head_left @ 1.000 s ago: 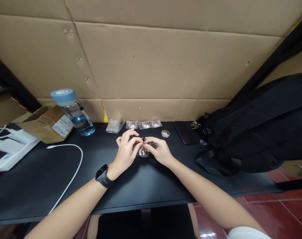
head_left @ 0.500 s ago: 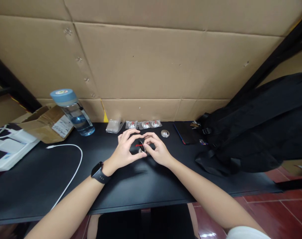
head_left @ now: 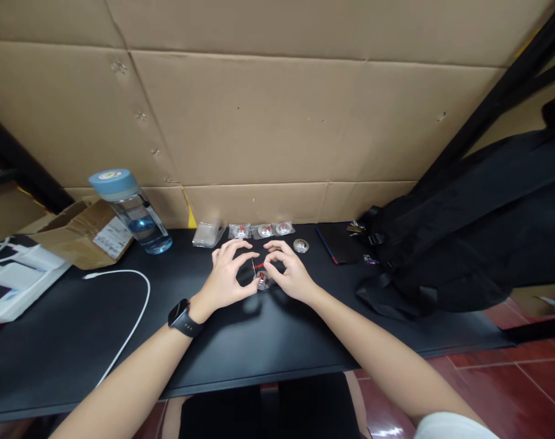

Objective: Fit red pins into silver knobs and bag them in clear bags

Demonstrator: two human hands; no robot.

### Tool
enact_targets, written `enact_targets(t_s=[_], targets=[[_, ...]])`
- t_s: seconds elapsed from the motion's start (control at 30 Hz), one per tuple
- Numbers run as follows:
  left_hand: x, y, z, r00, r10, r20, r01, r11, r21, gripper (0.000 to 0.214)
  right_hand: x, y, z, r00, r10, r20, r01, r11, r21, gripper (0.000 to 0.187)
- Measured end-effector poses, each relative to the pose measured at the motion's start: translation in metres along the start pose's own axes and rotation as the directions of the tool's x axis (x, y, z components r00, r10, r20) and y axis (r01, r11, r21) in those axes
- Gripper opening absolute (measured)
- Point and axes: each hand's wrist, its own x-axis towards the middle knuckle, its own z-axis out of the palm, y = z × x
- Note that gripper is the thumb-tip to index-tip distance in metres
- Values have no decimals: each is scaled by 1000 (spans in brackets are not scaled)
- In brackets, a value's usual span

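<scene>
Both my hands meet at the middle of the black desk point(head_left: 268, 329). My left hand point(head_left: 227, 277), with a black watch on its wrist, and my right hand point(head_left: 291, 274) pinch a small round silver piece point(head_left: 261, 280) with a red part and a thin wire between their fingertips. The piece sits just above or on the desk; I cannot tell which. Behind the hands lie three small clear packets point(head_left: 261, 230) holding similar silver-and-red pieces, an empty-looking clear packet point(head_left: 207, 233) and a loose silver disc point(head_left: 300, 246).
A blue-capped water bottle point(head_left: 131, 210) leans at the back left beside an open cardboard box point(head_left: 83, 231). A white cable point(head_left: 126, 305) loops across the left side. A dark wallet point(head_left: 339, 242) and a large black backpack point(head_left: 465, 225) fill the right. A cardboard wall stands behind.
My fingers have shifted on the small silver piece, turning it; the red part now shows between my fingertips. The view has tilted slightly. Nothing else on the desk has moved.
</scene>
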Motion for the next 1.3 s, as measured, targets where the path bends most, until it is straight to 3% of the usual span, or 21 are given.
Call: enact_targets(t_s=[0.27,0.47,0.67,0.9,1.1,1.3], targets=[[0,-11,2,984,-54,171,52,998,18,44,1,11,-1,994,-105,12,105,986,-132,4],[-2,-4,0,971,-56,230,66,997,-39,51,-1,15,3,991,-128,41,133,977,-169,4],[-4,2,8,982,-55,183,65,997,-48,21,-1,10,1,989,-131,61,141,971,-191,5],[-1,-10,4,983,-103,149,100,995,28,14,-1,12,-1,985,-57,165,94,969,-226,4],[0,-16,-2,967,-136,217,115,987,110,16,-3,16,-4,942,90,324,66,895,-442,14],[-1,-15,-2,961,-124,247,88,985,151,18,-3,17,-4,932,94,350,97,865,-492,8]])
